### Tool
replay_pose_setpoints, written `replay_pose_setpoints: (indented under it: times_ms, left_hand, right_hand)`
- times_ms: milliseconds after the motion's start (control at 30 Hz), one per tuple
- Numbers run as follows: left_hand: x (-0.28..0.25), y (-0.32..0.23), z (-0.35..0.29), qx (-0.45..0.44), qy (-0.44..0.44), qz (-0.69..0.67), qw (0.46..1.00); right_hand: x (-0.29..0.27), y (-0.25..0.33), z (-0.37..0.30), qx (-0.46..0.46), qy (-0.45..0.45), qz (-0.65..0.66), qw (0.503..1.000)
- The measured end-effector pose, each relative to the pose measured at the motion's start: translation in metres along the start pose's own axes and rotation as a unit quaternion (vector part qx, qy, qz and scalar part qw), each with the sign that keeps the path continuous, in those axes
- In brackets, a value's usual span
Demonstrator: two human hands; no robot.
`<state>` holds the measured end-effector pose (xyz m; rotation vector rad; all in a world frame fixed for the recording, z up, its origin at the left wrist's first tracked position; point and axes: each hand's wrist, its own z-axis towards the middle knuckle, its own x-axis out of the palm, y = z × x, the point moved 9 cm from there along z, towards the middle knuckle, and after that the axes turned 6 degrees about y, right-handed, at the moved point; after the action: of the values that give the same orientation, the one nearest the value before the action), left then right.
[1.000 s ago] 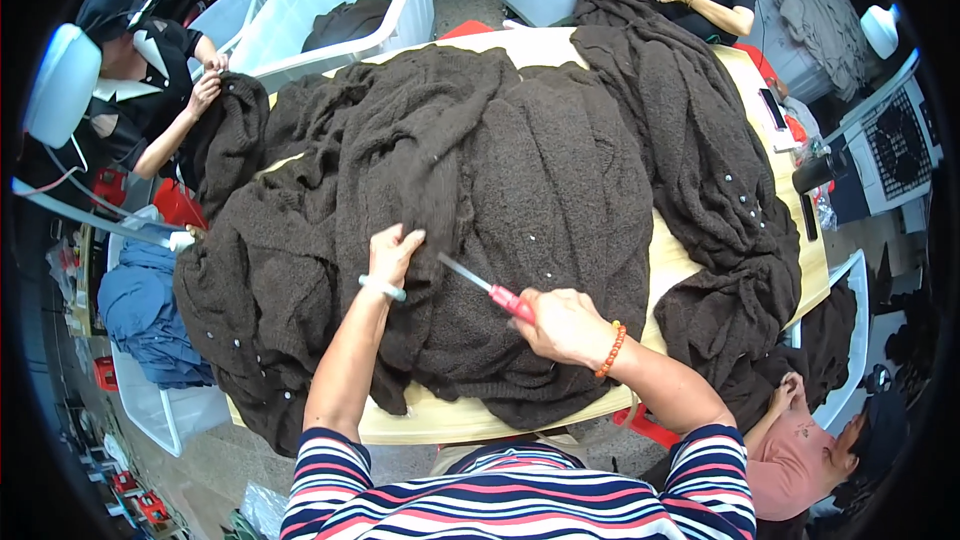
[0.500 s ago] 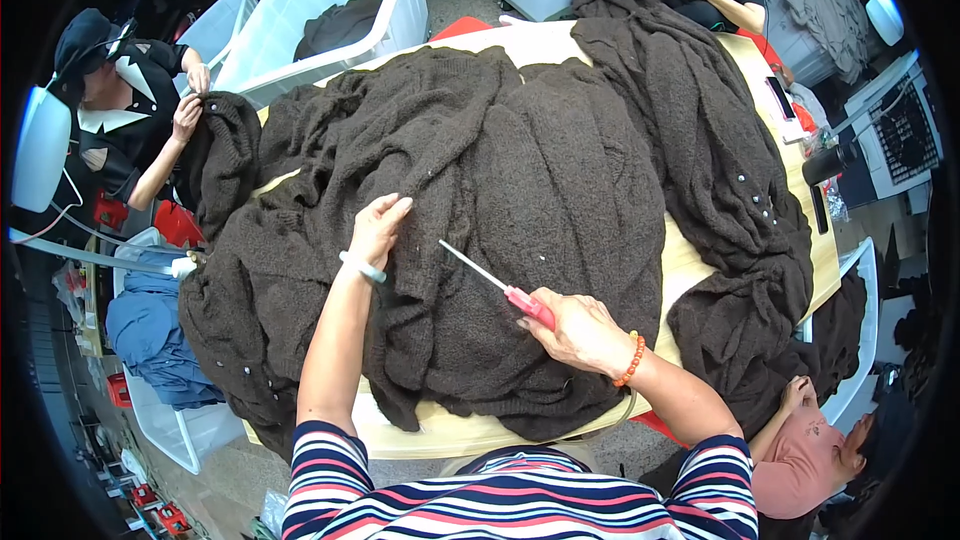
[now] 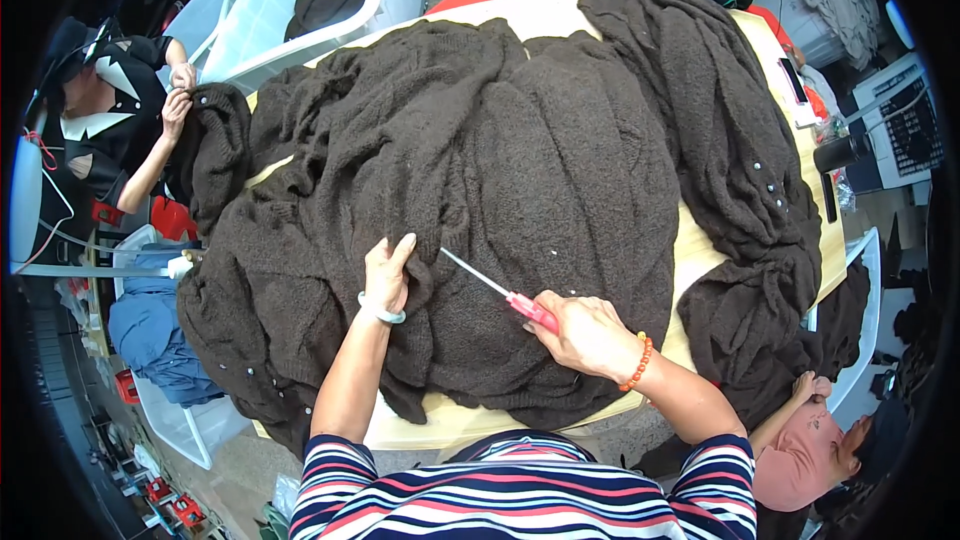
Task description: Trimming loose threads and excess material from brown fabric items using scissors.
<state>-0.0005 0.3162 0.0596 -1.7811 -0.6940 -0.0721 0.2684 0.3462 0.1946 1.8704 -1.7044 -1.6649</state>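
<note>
A large pile of dark brown knit sweaters [image 3: 570, 170] covers the table. On its near middle part, my left hand [image 3: 388, 278] has its fingers curled into a fold of the knit, with the thumb stuck up; part of the fingers is hidden. My right hand [image 3: 585, 330] grips the pink handle of a tool with a long, thin metal shaft [image 3: 480, 272]. The shaft points up and left over the knit, its tip a little to the right of my left hand and apart from it. The kind of tip is too small to tell.
The pale wooden table [image 3: 420, 430] shows at its edges. Several people handle brown knit around it: at left [image 3: 120, 120], far right and lower right [image 3: 800, 460]. White plastic bins [image 3: 390, 0] stand behind and beside the table. A phone [image 3: 793, 80] and black cylinder [image 3: 835, 155] are at right.
My left hand has come nearer to me and slightly right, and its fingers now curl into the knit. The tool in my right hand has barely moved.
</note>
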Motion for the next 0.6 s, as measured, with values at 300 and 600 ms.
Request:
replay_pose_setpoints:
  times_ms: [300, 600]
  left_hand:
    - [0.025, -0.016, -0.024, -0.046, 0.038, -0.075, 0.995]
    - [0.033, -0.038, -0.016, 0.133, -0.127, 0.544, 0.819]
  right_hand:
    - [0.001, 0.002, 0.0, 0.009, -0.016, -0.003, 1.0]
    - [0.001, -0.001, -0.004, 0.01, -0.036, -0.005, 0.999]
